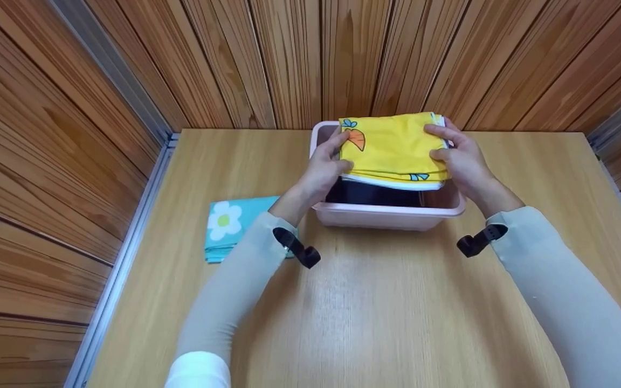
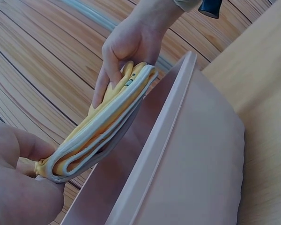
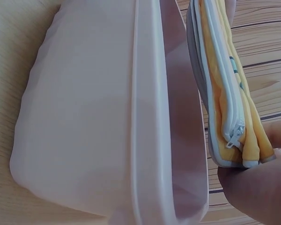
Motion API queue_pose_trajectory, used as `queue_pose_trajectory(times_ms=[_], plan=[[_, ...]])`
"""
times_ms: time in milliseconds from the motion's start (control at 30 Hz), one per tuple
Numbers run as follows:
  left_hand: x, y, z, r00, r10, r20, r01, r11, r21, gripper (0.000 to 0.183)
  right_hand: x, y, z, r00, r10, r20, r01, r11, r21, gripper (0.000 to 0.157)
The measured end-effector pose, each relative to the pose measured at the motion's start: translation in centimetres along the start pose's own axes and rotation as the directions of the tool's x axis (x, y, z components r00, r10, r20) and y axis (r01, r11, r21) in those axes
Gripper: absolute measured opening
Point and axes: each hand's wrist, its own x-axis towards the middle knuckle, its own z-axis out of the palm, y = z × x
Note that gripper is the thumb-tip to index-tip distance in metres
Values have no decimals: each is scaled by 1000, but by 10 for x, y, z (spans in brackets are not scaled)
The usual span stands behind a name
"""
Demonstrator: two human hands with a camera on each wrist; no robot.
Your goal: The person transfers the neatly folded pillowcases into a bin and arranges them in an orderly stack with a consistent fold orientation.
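Observation:
Both hands hold a folded yellow zippered cloth cover [image 1: 391, 148] with a carrot print and white edging, over a pale pink plastic bin [image 1: 386, 218]. My left hand [image 1: 321, 167] pinches its left side, thumb on top. At the right side, my right hand [image 1: 464, 156] grips the cover with thumb and fingers. A small zipper pull [image 3: 235, 137] shows at the folded edge in the right wrist view. The left wrist view shows the stacked layers of the cover [image 2: 100, 124] tilted above the bin's rim [image 2: 154, 140]. Something dark [image 1: 372, 194] lies inside the bin, partly hidden by the cover.
A folded turquoise cloth [image 1: 246, 215] with a white flower lies on the wooden table [image 1: 364, 312], left of the bin and partly behind my left forearm. Wood-panelled walls [image 1: 343, 59] stand behind and at both sides. A metal rail [image 1: 127, 269] runs along the table's left edge.

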Motion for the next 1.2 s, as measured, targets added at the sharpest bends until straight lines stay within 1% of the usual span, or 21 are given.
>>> queue_pose_trajectory(times_ms=[167, 333, 600, 833, 867, 933, 1000, 1067, 1133, 1200], plan=[[1, -2, 0, 1000, 12, 6, -12, 999, -40, 73, 1, 2, 2, 1000, -21, -2, 21, 1000, -14, 57], [2, -4, 0, 1000, 13, -1, -13, 999, -38, 73, 2, 4, 4, 999, -41, 3, 41, 999, -35, 57], [2, -3, 1, 1000, -8, -4, 7, 1000, -12, 71, 1, 4, 4, 1000, -21, -9, 21, 999, -34, 57], [1, -1, 1, 1000, -5, -1, 5, 1000, -21, 71, 1, 4, 4, 1000, -22, -6, 21, 999, -45, 58], [1, -1, 1, 1000, -6, -7, 6, 1000, -6, 71, 1, 5, 4, 1000, -25, -9, 25, 998, -59, 58], [0, -2, 1, 1000, -10, -27, 12, 998, 57, 71, 0, 5, 5, 999, -48, -20, 45, 993, -113, 58], [0, -2, 2, 998, -36, -51, 42, 991, 128, 71, 0, 6, 6, 996, -78, -38, 70, 981, -183, 58], [-2, -2, 2, 996, -62, -68, 75, 976, 204, 72, -1, 8, 7, 994, -96, -53, 79, 965, -252, 60], [-3, -2, 2, 994, -86, -70, 100, 966, 239, 73, -1, 10, 9, 993, -97, -61, 76, 954, -289, 61], [-4, -3, 3, 994, -89, -65, 103, 962, 254, 74, -2, 11, 10, 994, -93, -59, 71, 950, -303, 62]])
